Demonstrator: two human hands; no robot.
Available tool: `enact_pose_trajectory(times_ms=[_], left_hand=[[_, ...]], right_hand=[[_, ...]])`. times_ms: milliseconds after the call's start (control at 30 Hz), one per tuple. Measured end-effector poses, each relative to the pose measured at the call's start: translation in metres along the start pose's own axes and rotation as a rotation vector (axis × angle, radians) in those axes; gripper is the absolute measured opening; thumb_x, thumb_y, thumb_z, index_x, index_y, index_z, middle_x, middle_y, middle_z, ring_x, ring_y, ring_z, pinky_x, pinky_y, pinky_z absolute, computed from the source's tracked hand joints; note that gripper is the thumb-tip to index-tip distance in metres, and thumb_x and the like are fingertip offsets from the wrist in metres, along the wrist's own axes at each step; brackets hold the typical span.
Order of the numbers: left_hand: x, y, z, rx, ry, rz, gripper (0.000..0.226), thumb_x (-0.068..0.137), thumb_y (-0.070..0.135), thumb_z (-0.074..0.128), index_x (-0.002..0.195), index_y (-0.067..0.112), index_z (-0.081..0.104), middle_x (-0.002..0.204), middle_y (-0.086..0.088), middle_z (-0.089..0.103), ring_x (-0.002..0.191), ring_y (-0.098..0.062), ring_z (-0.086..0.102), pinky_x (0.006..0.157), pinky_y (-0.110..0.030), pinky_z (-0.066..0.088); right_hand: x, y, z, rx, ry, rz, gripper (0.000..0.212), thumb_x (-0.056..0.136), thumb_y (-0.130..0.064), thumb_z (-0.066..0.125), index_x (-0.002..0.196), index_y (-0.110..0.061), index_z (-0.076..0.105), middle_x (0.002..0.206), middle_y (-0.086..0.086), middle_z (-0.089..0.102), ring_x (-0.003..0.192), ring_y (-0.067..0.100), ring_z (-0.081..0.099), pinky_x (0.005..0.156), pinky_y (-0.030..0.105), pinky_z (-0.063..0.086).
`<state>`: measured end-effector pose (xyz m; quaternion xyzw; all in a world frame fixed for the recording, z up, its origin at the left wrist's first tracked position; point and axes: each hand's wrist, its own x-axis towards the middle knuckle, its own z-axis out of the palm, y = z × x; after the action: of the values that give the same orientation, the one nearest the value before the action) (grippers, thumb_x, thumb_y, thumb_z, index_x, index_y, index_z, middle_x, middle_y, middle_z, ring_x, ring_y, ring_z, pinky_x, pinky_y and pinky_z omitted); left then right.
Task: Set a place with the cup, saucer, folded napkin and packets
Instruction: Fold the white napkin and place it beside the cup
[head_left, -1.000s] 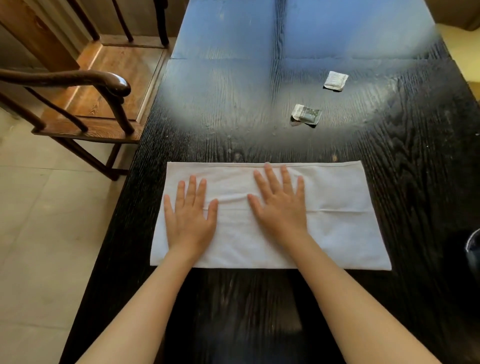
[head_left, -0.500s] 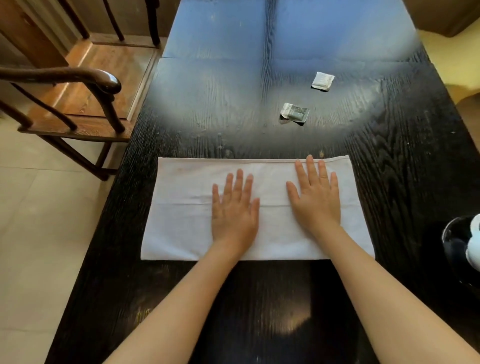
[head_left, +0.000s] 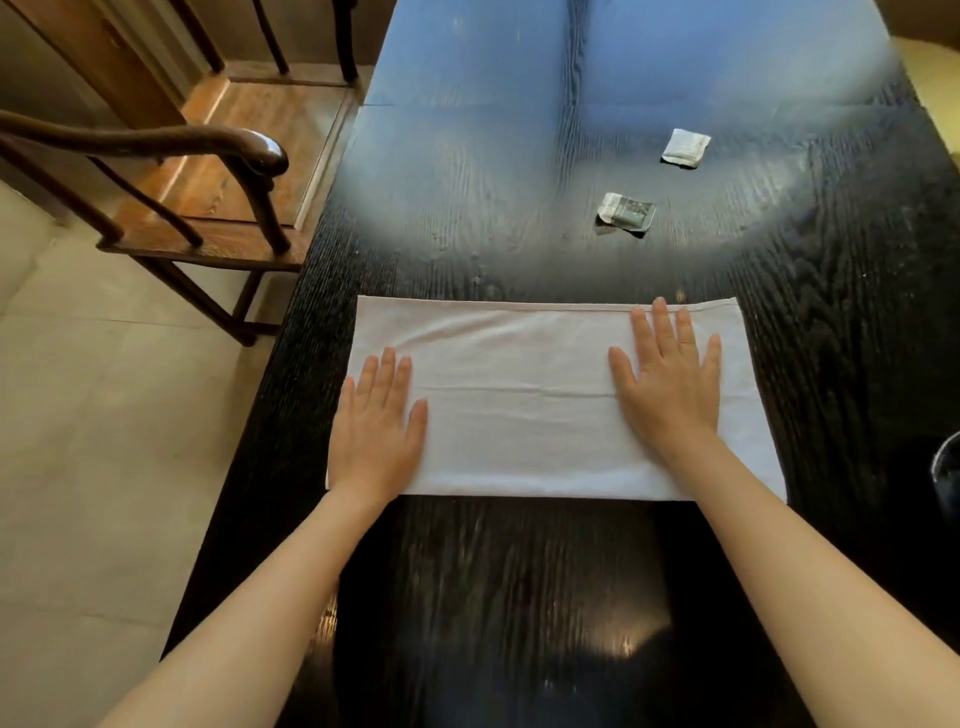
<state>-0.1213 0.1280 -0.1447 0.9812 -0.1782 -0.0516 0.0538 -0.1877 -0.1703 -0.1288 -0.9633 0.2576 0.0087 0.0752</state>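
A white napkin (head_left: 524, 400), folded into a long rectangle, lies flat on the black wooden table (head_left: 519, 597). My left hand (head_left: 376, 431) rests palm down on its left end, fingers spread. My right hand (head_left: 670, 384) presses flat on its right part, fingertips near the far edge. Beyond the napkin lie two packets: a dark printed packet (head_left: 626, 212) and a white packet (head_left: 685, 147) farther right. A dark rounded object (head_left: 946, 470), cut off by the right frame edge, cannot be identified.
A wooden armchair (head_left: 208, 171) stands against the table's left side, over a pale tiled floor (head_left: 93, 441). The table's left edge runs just beside the napkin's left end.
My left hand has slid left from the napkin's middle to its left end. My right hand stays spread on the right part. The view has shifted slightly.
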Motion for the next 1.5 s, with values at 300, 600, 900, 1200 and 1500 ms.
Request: enact_pose_trajectory(times_ms=[300,600,900,1200,1500], left_hand=[[-0.001,0.000,-0.001,-0.019,0.031,0.015,0.053,0.098,0.028,0.024,0.147,0.015,0.008,0.158,-0.004,0.007,0.145,-0.018,0.003,0.117,-0.038,0.000],[0.000,-0.009,-0.003,0.019,-0.015,0.052,0.059,0.095,0.043,0.013,0.147,0.015,0.008,0.158,-0.005,0.007,0.145,-0.018,0.003,0.118,-0.043,-0.001],[-0.013,-0.032,-0.023,0.096,-0.154,0.665,0.058,0.096,0.049,0.009,0.147,0.021,0.010,0.156,-0.004,0.010,0.144,-0.014,-0.004,0.117,-0.031,-0.008],[-0.039,-0.058,-0.051,0.231,-0.041,0.927,0.038,0.097,0.014,0.035,0.133,0.004,0.042,0.137,-0.020,0.047,0.127,-0.036,0.044,0.110,-0.044,0.030],[-0.054,-0.064,-0.042,0.219,0.112,0.792,0.038,0.080,0.000,0.044,0.114,-0.007,0.059,0.116,-0.023,0.064,0.108,-0.035,0.062,0.090,-0.049,0.049]], right_hand=[[-0.082,-0.144,0.029,0.087,-0.119,-0.433,0.058,0.098,-0.042,0.016,0.148,-0.018,-0.001,0.159,0.000,-0.003,0.145,0.016,-0.009,0.116,0.043,-0.014],[-0.067,-0.012,0.005,-0.096,-0.117,-0.382,0.063,0.090,-0.055,0.007,0.145,-0.028,-0.009,0.156,-0.006,-0.006,0.142,0.012,-0.011,0.114,0.044,-0.015],[-0.061,0.066,-0.019,-0.143,-0.229,-0.541,0.062,0.088,-0.057,0.001,0.140,-0.032,-0.021,0.151,-0.009,-0.022,0.139,0.010,-0.026,0.112,0.030,-0.022],[-0.095,0.100,-0.048,-0.132,-0.089,-0.842,0.039,0.092,-0.019,0.049,0.126,0.000,0.054,0.132,0.020,0.054,0.123,0.036,0.050,0.101,0.050,0.042],[-0.096,0.104,-0.062,0.340,-0.061,-0.611,0.029,0.073,0.007,0.071,0.100,-0.004,0.071,0.109,0.009,0.069,0.105,0.023,0.065,0.097,0.031,0.049]])
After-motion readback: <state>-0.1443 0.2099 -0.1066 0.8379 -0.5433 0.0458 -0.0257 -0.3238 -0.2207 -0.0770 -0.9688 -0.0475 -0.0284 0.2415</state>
